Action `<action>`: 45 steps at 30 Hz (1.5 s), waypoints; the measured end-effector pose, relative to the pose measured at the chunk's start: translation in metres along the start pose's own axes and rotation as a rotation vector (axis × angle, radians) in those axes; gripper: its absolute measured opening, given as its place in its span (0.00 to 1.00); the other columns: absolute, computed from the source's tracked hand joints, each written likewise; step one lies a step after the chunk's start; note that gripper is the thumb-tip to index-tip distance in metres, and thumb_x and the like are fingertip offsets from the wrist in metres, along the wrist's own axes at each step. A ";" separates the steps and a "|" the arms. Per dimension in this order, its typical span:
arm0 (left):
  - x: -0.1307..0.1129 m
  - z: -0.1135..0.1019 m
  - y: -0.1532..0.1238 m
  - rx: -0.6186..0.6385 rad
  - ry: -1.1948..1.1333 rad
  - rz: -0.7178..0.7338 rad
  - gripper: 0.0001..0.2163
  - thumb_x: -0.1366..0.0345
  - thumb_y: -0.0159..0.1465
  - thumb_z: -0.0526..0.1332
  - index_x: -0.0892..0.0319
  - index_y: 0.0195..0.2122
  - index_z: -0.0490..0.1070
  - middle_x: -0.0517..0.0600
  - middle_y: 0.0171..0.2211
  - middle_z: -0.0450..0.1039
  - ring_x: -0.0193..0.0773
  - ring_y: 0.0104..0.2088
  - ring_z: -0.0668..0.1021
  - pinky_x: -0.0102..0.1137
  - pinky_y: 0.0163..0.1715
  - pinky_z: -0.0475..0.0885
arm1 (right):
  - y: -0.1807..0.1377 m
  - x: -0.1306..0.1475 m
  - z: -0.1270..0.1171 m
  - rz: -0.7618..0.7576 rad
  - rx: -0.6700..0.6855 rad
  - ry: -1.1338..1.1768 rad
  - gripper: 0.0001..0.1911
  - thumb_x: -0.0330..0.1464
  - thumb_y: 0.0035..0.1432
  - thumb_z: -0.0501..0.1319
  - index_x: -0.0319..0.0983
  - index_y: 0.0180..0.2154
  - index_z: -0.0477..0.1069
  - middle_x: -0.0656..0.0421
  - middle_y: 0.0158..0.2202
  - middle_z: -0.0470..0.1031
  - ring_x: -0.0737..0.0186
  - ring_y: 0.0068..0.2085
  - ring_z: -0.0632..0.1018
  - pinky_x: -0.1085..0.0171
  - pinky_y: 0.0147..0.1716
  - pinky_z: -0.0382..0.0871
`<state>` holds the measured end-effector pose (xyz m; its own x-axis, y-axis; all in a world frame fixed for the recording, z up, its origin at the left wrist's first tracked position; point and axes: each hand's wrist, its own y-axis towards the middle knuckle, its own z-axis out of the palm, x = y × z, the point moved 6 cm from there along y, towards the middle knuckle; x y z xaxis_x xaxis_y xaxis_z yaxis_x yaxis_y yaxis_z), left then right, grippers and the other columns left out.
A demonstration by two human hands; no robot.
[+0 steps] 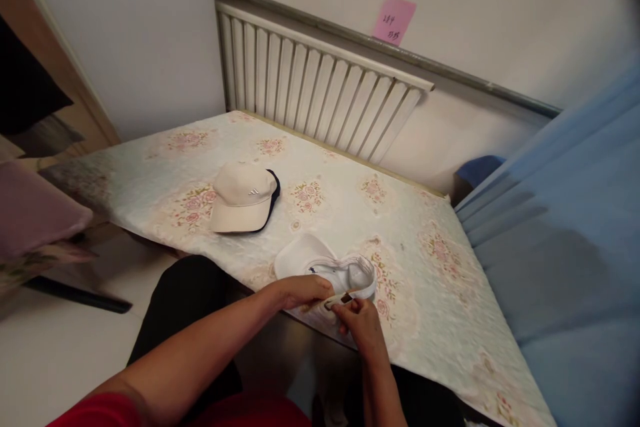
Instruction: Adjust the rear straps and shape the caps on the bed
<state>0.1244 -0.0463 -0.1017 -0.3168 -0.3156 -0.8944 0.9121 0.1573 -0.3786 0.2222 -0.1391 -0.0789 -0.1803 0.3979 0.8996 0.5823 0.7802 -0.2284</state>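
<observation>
Head view: the left hand (307,290) and right hand (363,323) are pinching the strap (327,305) of a white cap (345,273) lying just beyond them on the floral cover (410,240), brim (300,255) pointing left.

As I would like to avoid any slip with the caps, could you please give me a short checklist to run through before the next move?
1. Right hand has a grip on the white cap: ok, fingers pinch its back strap.
2. Left hand steadies the same cap: ok, it is at the strap's other side, though its fingertips are partly hidden.
3. Strap fastened: cannot tell, the hands cover much of it.
4. Inside of the white cap in view: ok, its opening shows.
5. Beige cap out of the way: ok, it lies apart with a dark cap beneath it.
6. Blue curtain away from both hands: ok.
</observation>
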 end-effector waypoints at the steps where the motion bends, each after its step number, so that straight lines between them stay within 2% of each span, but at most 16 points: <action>1: -0.001 0.000 -0.001 0.012 -0.010 0.007 0.10 0.59 0.51 0.62 0.58 0.22 0.63 0.41 0.17 0.58 0.28 0.16 0.57 0.28 0.17 0.48 | 0.000 0.001 0.001 0.000 0.007 0.006 0.14 0.37 0.40 0.67 0.40 0.17 0.63 0.66 0.10 0.65 0.67 0.15 0.66 0.66 0.18 0.58; 5: -0.002 0.001 -0.003 0.070 -0.013 0.013 0.12 0.58 0.51 0.63 0.59 0.21 0.62 0.41 0.17 0.57 0.27 0.16 0.57 0.28 0.17 0.47 | -0.001 0.002 0.005 0.010 0.053 0.036 0.12 0.36 0.39 0.66 0.41 0.17 0.63 0.67 0.11 0.64 0.67 0.14 0.66 0.66 0.17 0.58; 9: -0.002 -0.001 -0.003 0.077 -0.003 0.010 0.13 0.57 0.52 0.63 0.59 0.21 0.62 0.41 0.17 0.56 0.27 0.16 0.56 0.28 0.18 0.46 | -0.001 0.001 0.006 0.031 0.070 0.068 0.10 0.35 0.37 0.66 0.40 0.19 0.65 0.68 0.11 0.64 0.67 0.15 0.65 0.66 0.16 0.58; 16: -0.002 0.004 -0.003 0.132 -0.210 0.000 0.12 0.61 0.49 0.67 0.60 0.24 0.64 0.42 0.20 0.62 0.28 0.19 0.63 0.26 0.20 0.52 | 0.000 -0.002 0.005 0.030 0.082 0.101 0.11 0.36 0.39 0.66 0.40 0.19 0.65 0.67 0.12 0.64 0.67 0.14 0.66 0.66 0.16 0.58; 21: -0.001 0.004 -0.001 0.111 -0.314 0.005 0.13 0.63 0.46 0.69 0.60 0.26 0.65 0.43 0.22 0.64 0.29 0.22 0.67 0.26 0.22 0.56 | 0.000 -0.002 0.005 0.040 0.072 0.135 0.12 0.36 0.38 0.67 0.39 0.24 0.67 0.69 0.12 0.63 0.67 0.14 0.66 0.67 0.14 0.58; 26: 0.003 0.001 0.002 0.126 -0.156 -0.020 0.10 0.62 0.50 0.66 0.60 0.26 0.66 0.41 0.20 0.62 0.27 0.18 0.62 0.25 0.18 0.51 | -0.001 -0.004 0.005 0.039 0.094 0.151 0.13 0.36 0.37 0.68 0.39 0.26 0.67 0.70 0.12 0.63 0.68 0.14 0.65 0.68 0.15 0.56; 30: 0.003 -0.003 0.003 0.128 -0.023 0.008 0.09 0.62 0.51 0.66 0.59 0.27 0.68 0.42 0.22 0.63 0.27 0.19 0.62 0.25 0.19 0.52 | 0.001 -0.009 0.005 0.024 0.098 0.130 0.12 0.36 0.39 0.68 0.38 0.26 0.68 0.69 0.11 0.64 0.68 0.15 0.65 0.68 0.16 0.56; 38: 0.006 -0.001 0.005 0.178 -0.066 -0.020 0.08 0.61 0.52 0.65 0.59 0.28 0.68 0.42 0.21 0.62 0.28 0.19 0.61 0.27 0.19 0.49 | 0.004 -0.017 0.008 0.046 0.130 0.151 0.12 0.36 0.40 0.67 0.38 0.26 0.67 0.68 0.12 0.64 0.69 0.15 0.65 0.68 0.16 0.56; 42: 0.004 -0.001 0.004 0.149 -0.051 -0.030 0.09 0.61 0.52 0.65 0.60 0.27 0.68 0.41 0.19 0.60 0.27 0.18 0.59 0.27 0.18 0.48 | 0.004 -0.017 0.008 0.048 0.143 0.144 0.11 0.36 0.40 0.66 0.38 0.25 0.67 0.67 0.13 0.65 0.68 0.14 0.66 0.68 0.16 0.54; 45: 0.004 0.000 0.002 0.129 -0.146 -0.047 0.10 0.61 0.51 0.66 0.60 0.29 0.68 0.42 0.21 0.63 0.27 0.18 0.62 0.26 0.19 0.51 | 0.004 -0.015 0.008 0.044 0.148 0.163 0.10 0.35 0.41 0.66 0.38 0.25 0.66 0.67 0.12 0.65 0.69 0.14 0.65 0.68 0.16 0.55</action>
<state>0.1250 -0.0475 -0.1056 -0.3271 -0.4540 -0.8288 0.9260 0.0210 -0.3770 0.2211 -0.1384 -0.0962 -0.0200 0.3589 0.9332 0.4623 0.8309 -0.3096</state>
